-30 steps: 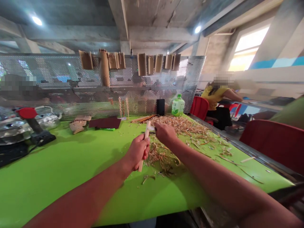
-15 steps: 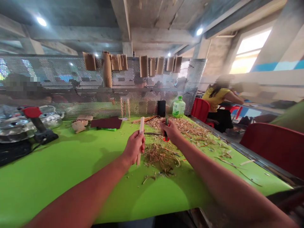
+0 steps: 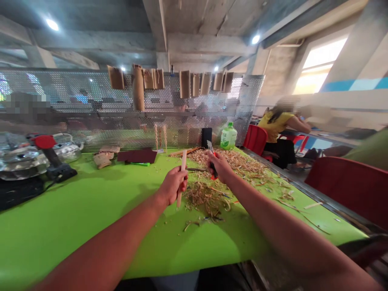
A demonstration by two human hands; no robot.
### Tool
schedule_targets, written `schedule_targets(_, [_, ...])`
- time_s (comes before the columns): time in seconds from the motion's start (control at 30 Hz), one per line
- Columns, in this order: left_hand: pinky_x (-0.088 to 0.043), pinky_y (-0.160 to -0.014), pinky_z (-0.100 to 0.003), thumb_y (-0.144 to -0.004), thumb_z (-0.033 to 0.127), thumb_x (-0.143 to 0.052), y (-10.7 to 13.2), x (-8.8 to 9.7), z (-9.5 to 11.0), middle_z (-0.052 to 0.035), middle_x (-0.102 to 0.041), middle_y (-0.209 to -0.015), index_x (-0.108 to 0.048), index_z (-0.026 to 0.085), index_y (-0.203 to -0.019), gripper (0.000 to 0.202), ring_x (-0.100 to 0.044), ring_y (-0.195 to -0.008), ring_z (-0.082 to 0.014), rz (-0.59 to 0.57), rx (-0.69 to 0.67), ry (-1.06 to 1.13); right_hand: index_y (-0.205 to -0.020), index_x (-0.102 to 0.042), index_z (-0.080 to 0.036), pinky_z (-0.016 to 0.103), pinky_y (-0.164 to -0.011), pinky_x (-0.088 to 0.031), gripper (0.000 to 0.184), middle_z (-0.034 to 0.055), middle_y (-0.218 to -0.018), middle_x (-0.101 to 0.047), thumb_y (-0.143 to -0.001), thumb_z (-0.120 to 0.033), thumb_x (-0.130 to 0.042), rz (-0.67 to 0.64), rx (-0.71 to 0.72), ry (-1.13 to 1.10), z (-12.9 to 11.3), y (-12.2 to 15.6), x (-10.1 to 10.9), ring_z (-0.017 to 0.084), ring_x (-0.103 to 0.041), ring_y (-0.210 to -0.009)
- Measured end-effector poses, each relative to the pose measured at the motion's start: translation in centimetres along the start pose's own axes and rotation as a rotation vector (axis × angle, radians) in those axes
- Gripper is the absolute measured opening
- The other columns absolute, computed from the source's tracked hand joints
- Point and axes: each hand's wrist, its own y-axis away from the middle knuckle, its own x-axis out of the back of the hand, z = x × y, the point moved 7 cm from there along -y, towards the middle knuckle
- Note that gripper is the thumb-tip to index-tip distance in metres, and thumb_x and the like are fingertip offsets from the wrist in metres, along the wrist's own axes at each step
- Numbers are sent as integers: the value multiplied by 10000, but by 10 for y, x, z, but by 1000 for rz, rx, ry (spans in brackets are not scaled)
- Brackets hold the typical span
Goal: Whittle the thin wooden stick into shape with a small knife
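My left hand (image 3: 173, 184) is closed around a flat, pale wooden strip (image 3: 184, 159), held nearly upright with its ends showing above and below the fist. To the right of it, my right hand (image 3: 218, 165) grips a utility knife (image 3: 210, 146) with a red and black handle. The knife's blade points up and slightly left, apart from the strip. Below and between the hands, a heap of wood shavings (image 3: 201, 196) lies on the green tabletop (image 3: 127, 226).
More shavings (image 3: 245, 163) spread at the back right by a green-labelled bottle (image 3: 228, 136) and a black box (image 3: 206, 137). A cordless drill (image 3: 50, 155) and metal kettles (image 3: 22, 161) stand left. Brown sandpaper (image 3: 136, 156) lies behind. A person in yellow (image 3: 274, 123) sits beyond a red chair (image 3: 348, 190).
My right hand has turned the knife, so its blade now shows tilted left and upward. The strip has shifted slightly right and turned a little in my left hand.
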Motion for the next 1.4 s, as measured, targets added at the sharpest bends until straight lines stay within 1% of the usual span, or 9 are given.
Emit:
schedule_targets(0.13, [-376, -424, -167, -752, 95, -615, 0, -7, 16, 54, -482, -594, -561, 156, -995, 256, -471, -455, -64, -5, -16, -4, -843, -492, -225, 183, -338, -317, 403, -102, -516, -460, -792, -604, -620, 29, 3, -23, -25, -5, 4, 70, -413, -354])
schedule_targets(0.27, [-328, -377, -183, -792, 164, -606, 1, -15, 43, 29, -522, -624, -595, 170, -923, 132, -479, -430, -74, 10, -166, -327, -737, -459, -216, 187, -334, -324, 397, -85, -521, -486, -720, -501, -735, -24, -60, -9, -41, -8, 5, 61, -413, -357])
schedule_targets(0.43, [-304, -398, -194, -761, 176, -654, 4, -34, 62, 62, -476, -534, -672, 189, -1089, 328, -414, -408, -79, -111, -384, -665, -751, -489, -215, 179, -318, -267, 448, -88, -499, -473, -690, -587, -732, -28, -85, -84, -38, 1, -5, 56, -372, -350])
schedule_targets(0.7, [-310, -432, -202, -724, 247, -712, -10, -28, 35, 47, -513, -561, -698, 172, -949, 237, -426, -456, -91, -188, -327, -740, -713, -519, -202, 187, -324, -266, 362, -72, -504, -503, -670, -480, -746, -7, -108, -196, -25, 11, -14, 59, -385, -355])
schedule_targets(0.87, [-301, -383, -177, -797, 306, -652, 3, -16, 0, 61, -479, -598, -584, 172, -890, 177, -407, -421, -64, -276, -68, -585, -690, -522, -195, 193, -344, -275, 311, -79, -476, -472, -626, -377, -767, 27, -131, -214, -16, 3, -3, 62, -384, -367])
schedule_targets(0.97, [-215, -346, -154, -838, 297, -604, 12, -9, -10, 84, -422, -587, -519, 174, -878, 155, -318, -371, -27, -250, 57, -427, -751, -527, -209, 199, -360, -265, 339, -85, -488, -461, -674, -471, -726, 36, -119, -215, -7, -2, -3, 70, -375, -375])
schedule_targets(1.1, [-263, -344, -158, -842, 298, -597, 13, 2, -3, 60, -496, -649, -470, 184, -848, 171, -405, -378, -29, -127, 35, -331, -723, -497, -224, 220, -405, -252, 390, -86, -476, -398, -797, -601, -563, 100, -20, 111, 3, 4, -4, 89, -344, -397])
schedule_targets(1.23, [-310, -340, -180, -841, 319, -582, 13, 8, 2, 53, -526, -648, -432, 196, -810, 197, -466, -378, -54, -105, 1, -318, -631, -535, -197, 242, -512, -264, 353, -21, -542, -511, -855, -469, -540, 65, 187, 782, -2, 20, -21, 115, -435, -526])
schedule_targets(1.4, [-268, -307, -175, -848, 302, -559, 15, 9, 2, 69, -526, -661, -431, 205, -847, 161, -433, -347, -43, -80, -49, -330, -1066, -685, -234, 252, -617, -322, 298, 49, -863, -720, -936, -354, -446, -74, 263, 1158, -8, 39, -50, 167, -596, -718])
